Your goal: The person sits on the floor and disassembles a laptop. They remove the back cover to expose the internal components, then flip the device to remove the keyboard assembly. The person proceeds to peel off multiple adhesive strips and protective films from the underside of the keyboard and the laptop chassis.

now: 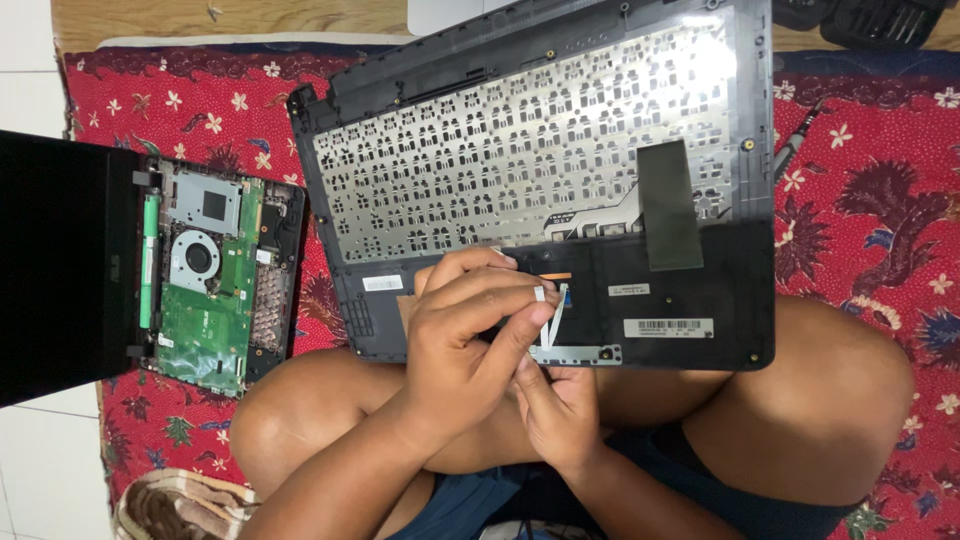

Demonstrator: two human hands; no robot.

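Red floral cloth [870,200], black keyboard cover [540,170], green board [205,320], perhaps white ribbon cable [548,318].

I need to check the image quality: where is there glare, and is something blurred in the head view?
Head view: strong glare whitens the top right corner of the keyboard cover; the left hand and right hand on the white ribbon cable look sharp; the open laptop base is evenly lit.

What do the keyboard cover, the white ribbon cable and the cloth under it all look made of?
Keyboard cover: likely matte black plastic; its grey plate with punched holes looks like metal. Ribbon cable: thin, flat, flexible plastic film, it seems. Cloth: woven fabric, red floral print.
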